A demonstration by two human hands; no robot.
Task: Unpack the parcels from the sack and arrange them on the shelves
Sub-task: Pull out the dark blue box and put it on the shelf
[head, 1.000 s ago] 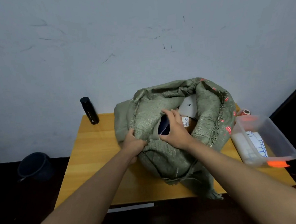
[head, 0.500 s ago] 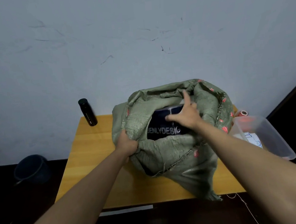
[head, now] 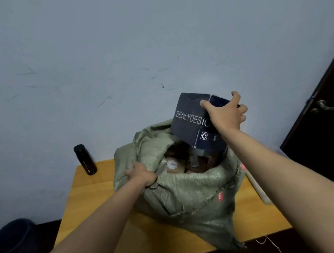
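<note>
A green woven sack [head: 188, 191] stands open on the wooden table [head: 87, 193]. My left hand [head: 141, 174] grips the sack's rim at its left side. My right hand [head: 225, 114] grips a dark blue box [head: 192, 124] printed with white letters, tilted and lifted just above the sack's mouth. Inside the sack lie several brown cardboard parcels [head: 183, 163], some with labels.
A black bottle [head: 85, 160] stands upright at the table's back left corner. A clear plastic bin's edge [head: 256, 187] shows right of the sack. A dark door with a handle [head: 323, 107] is at the right, a dark bucket [head: 13, 237] on the floor at left.
My right hand has pulled the dark blue box up out of the sack; before, it lay inside the mouth. My left hand kept hold of the rim. The camera tilted up.
</note>
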